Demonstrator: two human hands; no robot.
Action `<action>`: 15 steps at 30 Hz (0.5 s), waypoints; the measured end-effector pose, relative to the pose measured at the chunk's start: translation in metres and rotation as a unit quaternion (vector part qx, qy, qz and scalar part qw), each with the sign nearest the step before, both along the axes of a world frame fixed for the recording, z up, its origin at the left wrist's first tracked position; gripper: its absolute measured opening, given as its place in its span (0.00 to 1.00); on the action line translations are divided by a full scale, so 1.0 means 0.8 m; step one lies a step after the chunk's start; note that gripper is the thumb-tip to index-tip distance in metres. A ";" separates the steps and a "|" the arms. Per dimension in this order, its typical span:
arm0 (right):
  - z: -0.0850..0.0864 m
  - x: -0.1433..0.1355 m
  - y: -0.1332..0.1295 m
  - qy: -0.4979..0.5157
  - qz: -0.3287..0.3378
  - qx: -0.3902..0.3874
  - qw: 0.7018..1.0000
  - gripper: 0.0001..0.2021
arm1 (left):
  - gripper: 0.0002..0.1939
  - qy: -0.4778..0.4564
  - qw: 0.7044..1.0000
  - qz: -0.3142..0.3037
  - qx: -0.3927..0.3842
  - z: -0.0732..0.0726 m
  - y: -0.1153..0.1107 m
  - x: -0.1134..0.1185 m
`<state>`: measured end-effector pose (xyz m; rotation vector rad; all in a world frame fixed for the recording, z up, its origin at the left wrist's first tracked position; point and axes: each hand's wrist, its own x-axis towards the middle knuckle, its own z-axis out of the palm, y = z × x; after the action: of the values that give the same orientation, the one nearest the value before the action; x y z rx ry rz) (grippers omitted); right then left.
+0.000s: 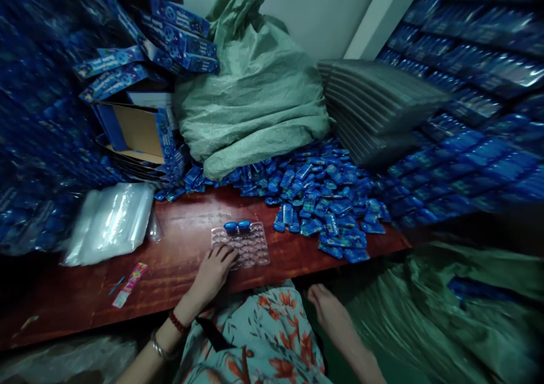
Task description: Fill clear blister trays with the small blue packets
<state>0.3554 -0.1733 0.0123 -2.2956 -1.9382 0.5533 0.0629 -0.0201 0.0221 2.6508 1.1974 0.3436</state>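
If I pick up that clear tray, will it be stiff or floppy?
The clear tray looks thin and see-through, so it's probably light and slightly bendy, though its moulded cups should stiffen it somewhat. The two blue pieces at its far edge look smooth and rounded, so they might roll if it tilts.

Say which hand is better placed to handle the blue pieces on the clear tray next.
Left, most likely: the left hand is at the near-left part of the clear tray, close to the two blue pieces. The right hand is off the table, beyond its front edge, so farther away.
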 end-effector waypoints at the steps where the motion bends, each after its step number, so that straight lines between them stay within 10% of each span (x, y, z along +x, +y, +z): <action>1: -0.002 0.004 -0.016 -0.004 -0.018 -0.018 1.000 0.12 | 0.14 -0.003 1.000 0.008 0.012 0.006 0.003 0.005; 5: 0.019 0.007 -0.001 0.052 -0.073 0.043 0.995 0.12 | 0.12 -0.052 0.998 -0.005 0.026 0.025 0.003 0.056; 9: 0.057 0.003 0.114 0.084 -0.108 0.212 0.968 0.13 | 0.15 -0.018 1.000 -0.014 -0.009 0.031 0.017 0.151; 15: 0.077 -0.015 0.248 -0.075 -0.072 0.086 0.991 0.15 | 0.21 0.071 0.996 0.048 -0.036 0.030 0.057 0.239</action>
<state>0.3433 0.0254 0.0742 -2.4016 -1.7803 0.1956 0.2540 0.0258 0.0461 2.5989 1.3563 0.1249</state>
